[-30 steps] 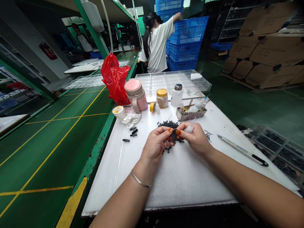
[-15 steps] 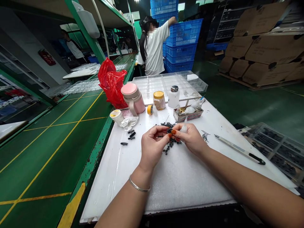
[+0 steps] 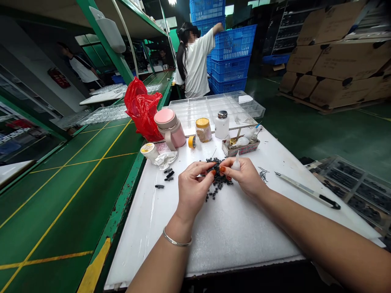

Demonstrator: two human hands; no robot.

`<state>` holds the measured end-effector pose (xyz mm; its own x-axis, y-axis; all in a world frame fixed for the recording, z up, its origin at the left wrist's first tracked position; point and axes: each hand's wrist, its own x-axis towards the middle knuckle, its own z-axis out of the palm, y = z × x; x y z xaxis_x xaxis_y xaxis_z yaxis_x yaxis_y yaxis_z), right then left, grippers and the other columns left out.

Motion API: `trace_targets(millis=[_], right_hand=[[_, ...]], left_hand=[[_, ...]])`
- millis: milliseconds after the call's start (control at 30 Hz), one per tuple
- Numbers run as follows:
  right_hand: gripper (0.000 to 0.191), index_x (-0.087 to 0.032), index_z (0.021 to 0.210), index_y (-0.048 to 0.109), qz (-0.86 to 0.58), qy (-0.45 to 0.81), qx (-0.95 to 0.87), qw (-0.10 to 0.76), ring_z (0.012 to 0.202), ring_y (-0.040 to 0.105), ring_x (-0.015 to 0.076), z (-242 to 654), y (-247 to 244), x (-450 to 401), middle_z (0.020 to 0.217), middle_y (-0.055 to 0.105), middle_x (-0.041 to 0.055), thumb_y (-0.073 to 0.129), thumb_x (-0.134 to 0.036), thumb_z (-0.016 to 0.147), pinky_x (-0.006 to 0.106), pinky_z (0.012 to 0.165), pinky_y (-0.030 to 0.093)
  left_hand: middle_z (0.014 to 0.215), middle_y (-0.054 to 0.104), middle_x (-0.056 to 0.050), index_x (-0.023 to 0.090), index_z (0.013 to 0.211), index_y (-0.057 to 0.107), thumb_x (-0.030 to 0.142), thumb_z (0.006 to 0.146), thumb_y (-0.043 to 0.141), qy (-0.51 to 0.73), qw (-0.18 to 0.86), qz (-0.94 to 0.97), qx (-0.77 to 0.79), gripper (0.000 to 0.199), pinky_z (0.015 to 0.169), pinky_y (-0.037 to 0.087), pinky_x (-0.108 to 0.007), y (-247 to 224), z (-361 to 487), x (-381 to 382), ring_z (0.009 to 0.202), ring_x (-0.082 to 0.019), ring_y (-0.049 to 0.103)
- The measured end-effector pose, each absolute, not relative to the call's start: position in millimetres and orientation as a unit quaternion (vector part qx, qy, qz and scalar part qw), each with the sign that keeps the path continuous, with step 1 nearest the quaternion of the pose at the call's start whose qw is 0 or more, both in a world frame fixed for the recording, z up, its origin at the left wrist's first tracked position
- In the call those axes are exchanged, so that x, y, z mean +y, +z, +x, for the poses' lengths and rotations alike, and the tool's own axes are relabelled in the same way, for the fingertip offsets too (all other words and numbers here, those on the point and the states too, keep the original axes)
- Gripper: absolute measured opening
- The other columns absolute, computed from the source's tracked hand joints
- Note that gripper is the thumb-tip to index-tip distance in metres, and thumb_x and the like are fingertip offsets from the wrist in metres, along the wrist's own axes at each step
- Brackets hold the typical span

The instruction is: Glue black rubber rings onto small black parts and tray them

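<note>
My left hand (image 3: 194,185) is closed, thumb and forefinger pinched around a small black part (image 3: 211,169) that is mostly hidden by the fingers. Just to its right, my right hand (image 3: 246,175) curls round a small white bottle with a pointed nozzle (image 3: 236,163), nozzle upward. Its thumb and forefinger also press together; whether a tiny piece sits between them is too small to tell. Under and behind both hands spreads a pile of small black ring-like pieces (image 3: 218,187). The fingertips of the two hands are a little apart.
Black clips (image 3: 168,175) lie at left, thin black pins (image 3: 263,174) and a pen-like tool (image 3: 307,190) at right. Behind stand a pink mug (image 3: 171,128), yellow tape (image 3: 192,142), a yellow-lidded jar (image 3: 203,130), a white bottle (image 3: 222,125) and a small box (image 3: 241,147). A co-worker (image 3: 195,61) stands beyond.
My hands have drawn slightly apart, the left moving a little to the left with the black part. The small white bottle stays in my right hand.
</note>
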<state>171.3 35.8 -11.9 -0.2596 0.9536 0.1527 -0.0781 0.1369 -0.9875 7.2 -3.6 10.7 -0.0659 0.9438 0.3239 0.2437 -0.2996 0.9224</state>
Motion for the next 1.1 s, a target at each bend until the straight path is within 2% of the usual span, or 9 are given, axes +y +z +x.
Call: trace_targets(millis=[433, 733, 867, 1033, 1100], right_hand=[[0.027, -0.012, 0.075, 0.067, -0.373, 0.529, -0.595, 0.476, 0.058, 0.049, 0.011, 171, -6, 34, 0.066, 0.061, 0.0023, 0.076, -0.037, 0.071, 0.024, 0.055, 0.039], [0.03, -0.013, 0.074, 0.068, -0.38, 0.473, -0.629, 0.486, 0.057, 0.051, 0.0122, 172, -4, 33, 0.064, 0.062, 0.0022, 0.074, -0.042, 0.073, 0.025, 0.054, 0.039], [0.027, -0.015, 0.073, 0.068, -0.396, 0.369, -0.634, 0.553, 0.059, 0.053, 0.0128, 183, 2, 40, 0.065, 0.062, 0.0025, 0.071, -0.041, 0.078, 0.026, 0.058, 0.041], [0.021, -0.015, 0.072, 0.064, -0.344, 0.319, -0.463, 0.752, 0.052, 0.046, 0.0084, 229, 43, 57, 0.065, 0.059, 0.0014, 0.072, -0.034, 0.076, 0.023, 0.05, 0.036], [0.02, -0.015, 0.073, 0.062, -0.32, 0.329, -0.418, 0.785, 0.049, 0.042, 0.0062, 249, 61, 52, 0.064, 0.056, 0.0, 0.072, -0.032, 0.075, 0.021, 0.047, 0.033]], left_hand=[[0.091, 0.065, -0.006, 0.02, 0.102, 0.073, 0.025, 0.078, 0.07, 0.533, 0.326, 0.6, 0.499, 0.025, 0.06, 0.054, -0.022, 8, 6, -3, 0.078, -0.016, 0.062], [0.096, 0.067, -0.008, 0.019, 0.098, 0.074, 0.028, 0.079, 0.069, 0.531, 0.34, 0.602, 0.49, 0.021, 0.063, 0.054, -0.024, 8, 5, -3, 0.078, -0.016, 0.063], [0.09, 0.067, -0.008, 0.017, 0.101, 0.073, 0.031, 0.077, 0.072, 0.521, 0.429, 0.567, 0.473, 0.027, 0.066, 0.055, -0.026, 3, 6, 1, 0.072, -0.015, 0.062], [0.081, 0.068, -0.005, 0.016, 0.098, 0.072, 0.03, 0.072, 0.078, 0.477, 0.525, 0.536, 0.459, 0.031, 0.066, 0.054, -0.02, -2, 9, 1, 0.067, -0.011, 0.062], [0.081, 0.068, -0.004, 0.017, 0.097, 0.072, 0.029, 0.068, 0.082, 0.479, 0.564, 0.499, 0.452, 0.033, 0.066, 0.055, -0.019, -2, 10, 3, 0.068, -0.011, 0.063]])
